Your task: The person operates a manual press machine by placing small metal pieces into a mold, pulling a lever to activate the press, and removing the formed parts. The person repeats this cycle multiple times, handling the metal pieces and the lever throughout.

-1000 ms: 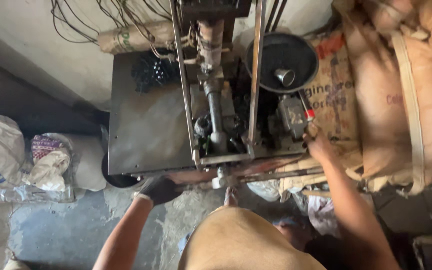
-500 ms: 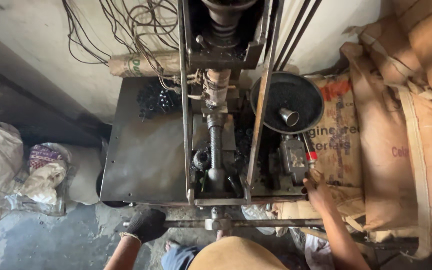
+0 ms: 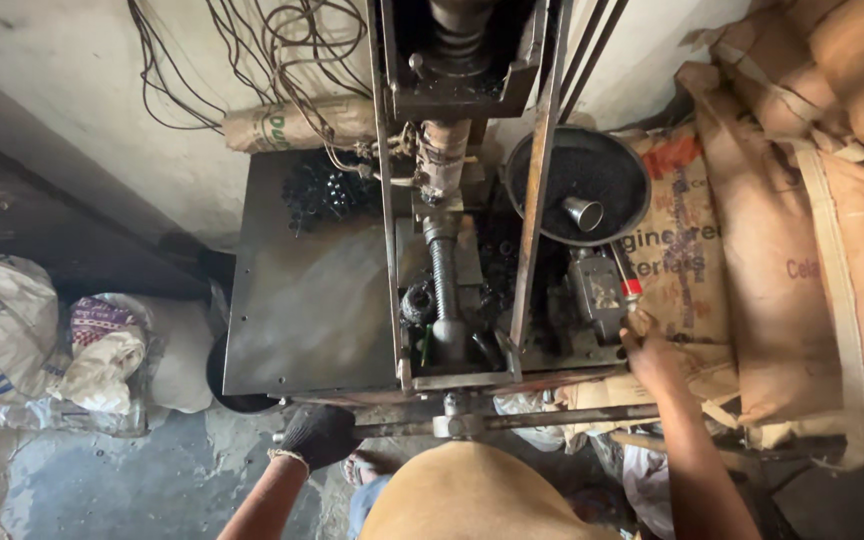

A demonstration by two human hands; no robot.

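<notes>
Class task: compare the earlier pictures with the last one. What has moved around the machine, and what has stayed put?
The view has tilted up, showing more of the press column. The gloved left hand has stayed on the horizontal bar; the bare right hand has stayed by the red-tipped lever. The black bowl and metal cup are unmoved.

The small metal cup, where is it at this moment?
In the head view, the small metal cup lies on its side in the round black pan, right of the machine's upright bar and above the person's bare right hand.
</notes>
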